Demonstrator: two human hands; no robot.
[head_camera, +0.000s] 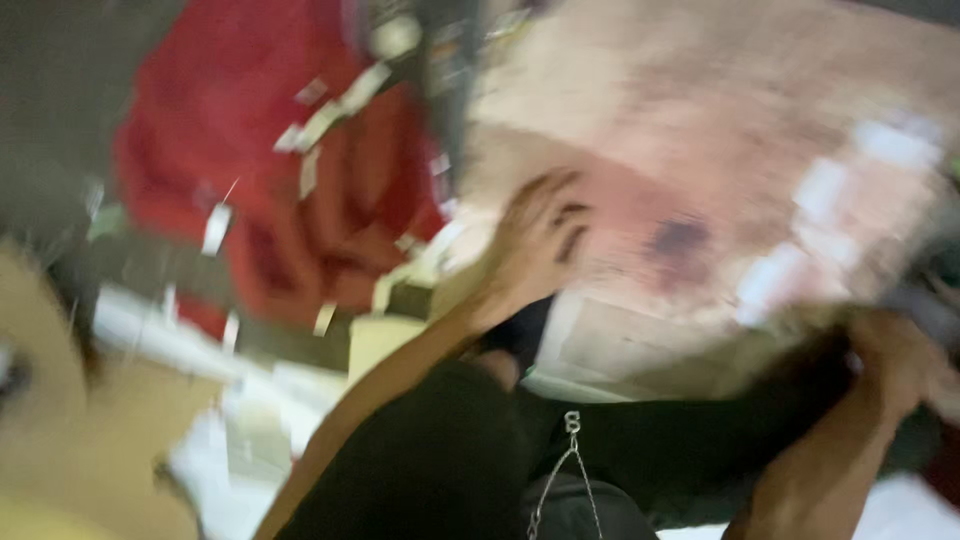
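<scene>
The picture is very blurry, so small things are hard to tell.

Far on the left lies a red cloth (250, 190). It has many little white scraps (216, 228) on it. Near the left, low down, there is a pale tan shape (70, 440) and some white paper (210, 470), too blurred to name.

In the middle, the left hand (535, 235) lies flat on a big box (720, 180). The fingers are spread out on its left side, pressing on it and not wrapped around anything. The box is brown card with white labels and a dark spot. It fills the far right of the view and sits tilted.

Near the middle, a thin chain (565, 470) hangs over dark clothes.

On the right, the right hand (900, 365) is at the near right edge of the box. It looks like it holds that edge, but I cannot tell for sure, as the fingers are a smear.

The box looks big and tippy. I think it could slip or fall, since one hand only pushes flat on it. It might also knock scraps off the cloth.
</scene>
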